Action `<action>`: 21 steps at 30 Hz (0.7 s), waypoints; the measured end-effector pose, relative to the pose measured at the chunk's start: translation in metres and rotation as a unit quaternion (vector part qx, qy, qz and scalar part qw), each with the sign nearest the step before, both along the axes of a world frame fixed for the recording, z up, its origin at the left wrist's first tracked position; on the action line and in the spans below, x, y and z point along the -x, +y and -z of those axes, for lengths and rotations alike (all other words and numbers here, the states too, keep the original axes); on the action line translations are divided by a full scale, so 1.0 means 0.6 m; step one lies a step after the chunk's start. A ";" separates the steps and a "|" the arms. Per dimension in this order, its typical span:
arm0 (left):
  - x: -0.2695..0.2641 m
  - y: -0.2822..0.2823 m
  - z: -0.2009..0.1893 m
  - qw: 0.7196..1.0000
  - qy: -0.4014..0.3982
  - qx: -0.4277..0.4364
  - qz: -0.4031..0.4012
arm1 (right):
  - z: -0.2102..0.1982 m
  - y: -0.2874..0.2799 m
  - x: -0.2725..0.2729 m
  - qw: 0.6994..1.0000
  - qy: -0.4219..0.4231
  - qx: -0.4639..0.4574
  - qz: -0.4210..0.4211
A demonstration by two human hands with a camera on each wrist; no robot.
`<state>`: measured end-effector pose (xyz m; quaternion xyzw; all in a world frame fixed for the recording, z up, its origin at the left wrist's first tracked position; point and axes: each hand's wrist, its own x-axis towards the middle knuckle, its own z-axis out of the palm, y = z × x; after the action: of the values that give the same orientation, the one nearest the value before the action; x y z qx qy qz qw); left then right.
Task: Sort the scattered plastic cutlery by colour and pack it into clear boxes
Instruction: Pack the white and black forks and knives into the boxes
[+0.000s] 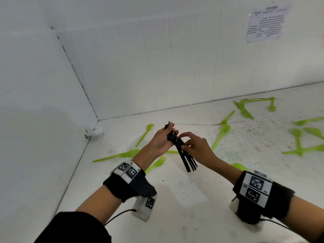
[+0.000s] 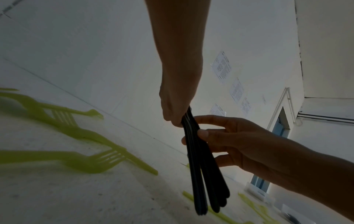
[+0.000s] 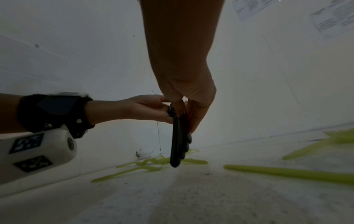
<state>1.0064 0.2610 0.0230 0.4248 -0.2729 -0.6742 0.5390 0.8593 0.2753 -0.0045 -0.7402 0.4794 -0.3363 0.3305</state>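
Black cutlery bundle [image 1: 181,148] between both hands (apparently pinched).

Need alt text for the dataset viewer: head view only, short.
Two bare hands hold a bundle of black plastic cutlery above a white floor: the left hand grips its upper end and the right hand pinches the middle. Green plastic cutlery lies scattered on the floor around them, by white tiled walls.

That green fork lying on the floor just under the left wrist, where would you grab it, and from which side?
By the handle. The green fork lies flat, its prongs pointing away, so pinch the slim handle's edges from above; the left hand and right hand hold the black cutlery.
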 end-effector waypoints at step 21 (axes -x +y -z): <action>0.267 -0.036 -0.014 0.954 -0.214 0.120 0.175 | -0.021 0.038 0.291 0.981 -0.093 -0.144 0.088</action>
<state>0.8461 0.2392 0.0316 0.4369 -0.5304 -0.6138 0.3887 0.6846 0.2983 0.0078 -0.6052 0.5534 -0.3589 0.4457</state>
